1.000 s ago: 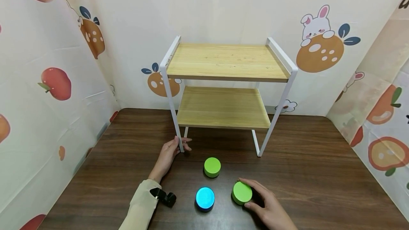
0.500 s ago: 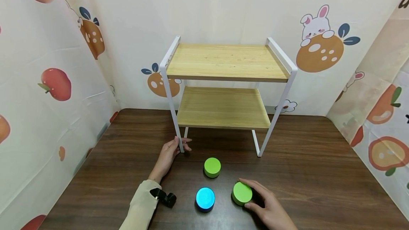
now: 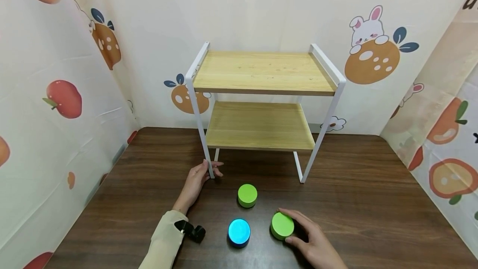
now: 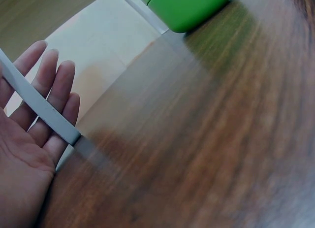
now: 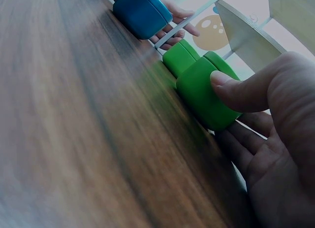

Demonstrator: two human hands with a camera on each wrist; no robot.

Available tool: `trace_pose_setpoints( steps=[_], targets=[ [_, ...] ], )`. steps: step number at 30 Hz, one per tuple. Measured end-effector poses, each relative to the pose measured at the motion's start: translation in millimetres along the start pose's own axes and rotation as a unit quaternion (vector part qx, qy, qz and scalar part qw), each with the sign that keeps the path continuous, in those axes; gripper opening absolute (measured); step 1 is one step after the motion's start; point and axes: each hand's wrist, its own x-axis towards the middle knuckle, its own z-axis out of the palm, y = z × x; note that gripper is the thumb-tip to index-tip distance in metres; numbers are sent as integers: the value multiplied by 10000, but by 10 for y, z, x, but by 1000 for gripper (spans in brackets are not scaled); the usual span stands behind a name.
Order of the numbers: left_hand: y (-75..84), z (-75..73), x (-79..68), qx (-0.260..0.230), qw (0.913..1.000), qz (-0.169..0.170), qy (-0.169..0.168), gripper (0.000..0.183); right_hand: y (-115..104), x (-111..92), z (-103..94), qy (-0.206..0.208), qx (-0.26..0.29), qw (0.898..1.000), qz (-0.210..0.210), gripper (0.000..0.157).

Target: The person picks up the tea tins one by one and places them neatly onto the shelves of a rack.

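Observation:
My left hand (image 3: 198, 176) is at the front left leg of a two-tier shelf (image 3: 258, 124), the thumb side against the white leg. Its fingers (image 4: 60, 85) pass behind the leg, loosely curled, in the left wrist view. My right hand (image 3: 311, 240) holds a round green lidded jar (image 3: 282, 225) between thumb and fingers; the jar stands upright on the table. In the right wrist view the thumb (image 5: 234, 87) lies on the jar's near side. A second green jar (image 3: 247, 195) stands in front of the shelf, and a blue jar (image 3: 239, 232) between the hands.
The dark wooden table (image 3: 358, 202) carries everything. Behind the shelf and along both sides hangs a white cloth backdrop (image 3: 257, 15) printed with fruit and rabbits. A small black device (image 3: 192, 231) is strapped at my left sleeve.
The head view has shifted very slightly. Both hands, the jars and the shelf stay where they were.

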Motion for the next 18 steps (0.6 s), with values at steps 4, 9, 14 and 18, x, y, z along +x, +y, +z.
trace_pose_setpoints(
  steps=[4,9,14,18],
  targets=[
    [-1,-3,-1,7,10000,6,-22,69,6,2,0,3,6,10000,-8,59],
    [-2,-9,-8,28,10000,12,-57,69,12,4,2,13,-81,10000,-50,59],
    [3,-7,-3,21,10000,36,-62,67,13,4,1,26,-75,9999,-85,60],
    [10,-8,-4,18,10000,10,-39,64,5,8,4,47,-89,9999,-122,60]
  ],
)
